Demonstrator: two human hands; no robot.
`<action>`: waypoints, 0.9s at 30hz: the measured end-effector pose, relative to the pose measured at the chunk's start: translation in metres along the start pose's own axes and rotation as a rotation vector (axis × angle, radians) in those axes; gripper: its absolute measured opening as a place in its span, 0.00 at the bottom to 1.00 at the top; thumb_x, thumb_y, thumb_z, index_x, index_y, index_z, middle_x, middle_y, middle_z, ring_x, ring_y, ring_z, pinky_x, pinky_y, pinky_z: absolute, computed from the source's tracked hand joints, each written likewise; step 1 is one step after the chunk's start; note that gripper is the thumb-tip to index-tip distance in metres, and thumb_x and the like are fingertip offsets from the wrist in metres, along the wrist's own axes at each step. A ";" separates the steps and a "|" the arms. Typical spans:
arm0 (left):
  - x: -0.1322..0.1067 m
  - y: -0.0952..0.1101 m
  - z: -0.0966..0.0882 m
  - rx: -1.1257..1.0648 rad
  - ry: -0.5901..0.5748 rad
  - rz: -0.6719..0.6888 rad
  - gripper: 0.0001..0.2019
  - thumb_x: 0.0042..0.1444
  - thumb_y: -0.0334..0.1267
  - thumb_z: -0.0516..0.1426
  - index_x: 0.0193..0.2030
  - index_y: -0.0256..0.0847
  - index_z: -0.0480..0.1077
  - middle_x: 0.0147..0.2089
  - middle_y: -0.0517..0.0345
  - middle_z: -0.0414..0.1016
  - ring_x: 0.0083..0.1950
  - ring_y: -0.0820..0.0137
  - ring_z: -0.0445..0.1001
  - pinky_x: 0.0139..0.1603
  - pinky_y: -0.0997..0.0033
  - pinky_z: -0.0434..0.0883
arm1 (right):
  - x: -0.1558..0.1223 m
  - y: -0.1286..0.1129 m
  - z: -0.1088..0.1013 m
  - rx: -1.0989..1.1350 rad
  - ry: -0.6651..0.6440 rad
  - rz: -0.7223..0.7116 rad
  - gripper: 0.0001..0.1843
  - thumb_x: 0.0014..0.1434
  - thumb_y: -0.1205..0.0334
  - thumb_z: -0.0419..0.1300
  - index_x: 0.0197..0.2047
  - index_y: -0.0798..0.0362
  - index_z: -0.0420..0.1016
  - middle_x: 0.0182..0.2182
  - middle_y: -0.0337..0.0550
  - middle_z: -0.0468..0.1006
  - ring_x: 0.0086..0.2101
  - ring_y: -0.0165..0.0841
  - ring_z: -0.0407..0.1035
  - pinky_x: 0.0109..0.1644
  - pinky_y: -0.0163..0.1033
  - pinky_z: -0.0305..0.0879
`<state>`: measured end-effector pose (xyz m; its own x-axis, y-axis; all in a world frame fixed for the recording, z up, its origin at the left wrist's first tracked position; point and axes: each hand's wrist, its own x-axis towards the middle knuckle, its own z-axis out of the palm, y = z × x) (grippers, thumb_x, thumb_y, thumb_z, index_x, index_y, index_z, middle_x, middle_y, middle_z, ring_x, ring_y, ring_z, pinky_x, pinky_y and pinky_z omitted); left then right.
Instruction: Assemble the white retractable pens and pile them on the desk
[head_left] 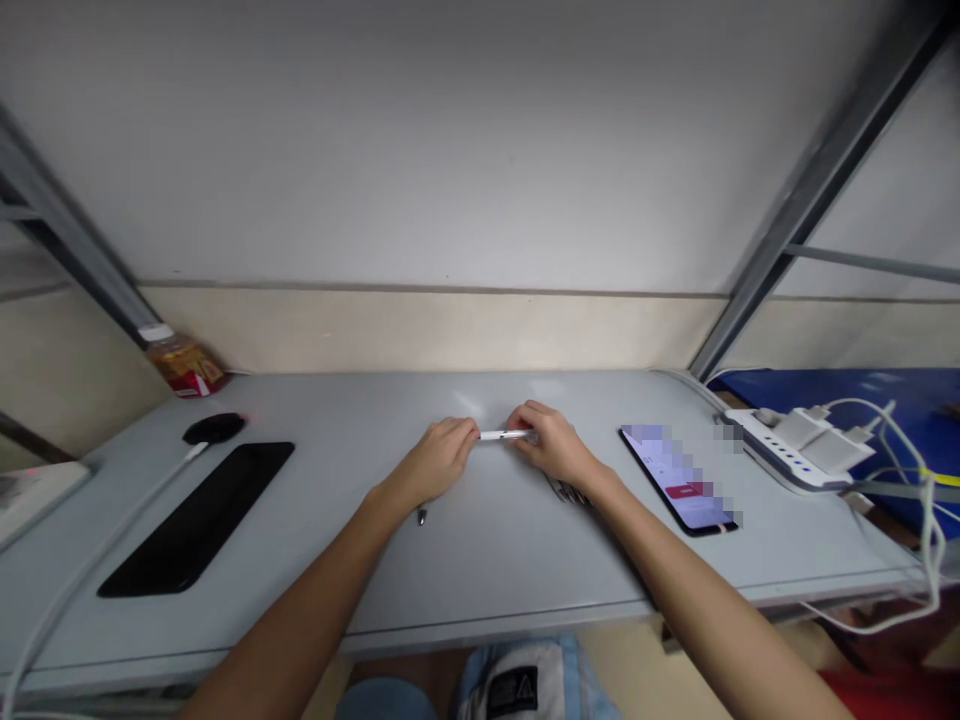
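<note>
A slim white pen lies level between my two hands, just above or on the grey tabletop. My left hand pinches its left end with closed fingers. At the other end, my right hand is closed around it, and the fingers hide that part. A small dark pointed piece rests on the table by my left wrist. Partly hidden beneath my right wrist are several thin dark pieces, which look like pen parts; I cannot make out exactly what they are.
On the right are a lit phone and a white power strip with plugs and cables. To the left lie a black flat pad or phone, a round black charger with a white cable, and a drink bottle. Metal posts flank the desk.
</note>
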<state>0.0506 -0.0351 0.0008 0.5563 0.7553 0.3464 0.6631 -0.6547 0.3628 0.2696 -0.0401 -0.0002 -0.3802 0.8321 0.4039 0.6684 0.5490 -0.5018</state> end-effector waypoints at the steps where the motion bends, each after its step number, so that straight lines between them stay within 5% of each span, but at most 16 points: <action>1: 0.000 0.001 0.000 -0.001 0.006 0.000 0.15 0.66 0.38 0.41 0.35 0.40 0.65 0.33 0.58 0.69 0.35 0.68 0.66 0.40 0.68 0.63 | 0.000 -0.001 0.000 -0.004 0.006 -0.004 0.09 0.55 0.70 0.60 0.41 0.52 0.73 0.36 0.42 0.73 0.33 0.31 0.66 0.37 0.34 0.59; 5: 0.000 0.003 -0.003 0.010 0.009 -0.013 0.15 0.67 0.38 0.41 0.36 0.41 0.65 0.34 0.57 0.70 0.37 0.68 0.68 0.42 0.67 0.63 | -0.001 -0.003 0.000 0.004 -0.006 -0.034 0.13 0.61 0.61 0.58 0.48 0.52 0.74 0.39 0.45 0.74 0.36 0.32 0.68 0.40 0.36 0.61; 8: -0.001 0.003 -0.004 0.019 0.006 -0.020 0.14 0.67 0.38 0.41 0.36 0.41 0.65 0.35 0.57 0.71 0.37 0.68 0.68 0.41 0.67 0.64 | -0.001 -0.002 0.000 -0.006 -0.054 -0.049 0.13 0.65 0.61 0.52 0.45 0.52 0.77 0.38 0.46 0.76 0.36 0.32 0.69 0.41 0.36 0.61; 20: -0.003 0.001 -0.001 0.032 0.011 -0.014 0.11 0.65 0.37 0.46 0.37 0.40 0.67 0.36 0.57 0.73 0.39 0.68 0.69 0.44 0.66 0.64 | -0.002 0.002 0.000 -0.058 -0.066 -0.075 0.09 0.62 0.63 0.58 0.45 0.51 0.77 0.41 0.45 0.72 0.38 0.33 0.68 0.42 0.36 0.61; 27: -0.003 0.001 0.000 0.009 -0.002 0.006 0.12 0.66 0.38 0.45 0.43 0.42 0.69 0.41 0.57 0.75 0.43 0.67 0.70 0.48 0.64 0.64 | 0.000 0.008 -0.001 -0.082 -0.030 -0.062 0.06 0.57 0.70 0.60 0.39 0.53 0.74 0.33 0.43 0.74 0.36 0.33 0.67 0.40 0.35 0.59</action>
<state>0.0498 -0.0384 0.0000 0.5610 0.7516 0.3468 0.6646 -0.6588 0.3526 0.2751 -0.0358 -0.0031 -0.4406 0.7993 0.4087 0.6925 0.5923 -0.4118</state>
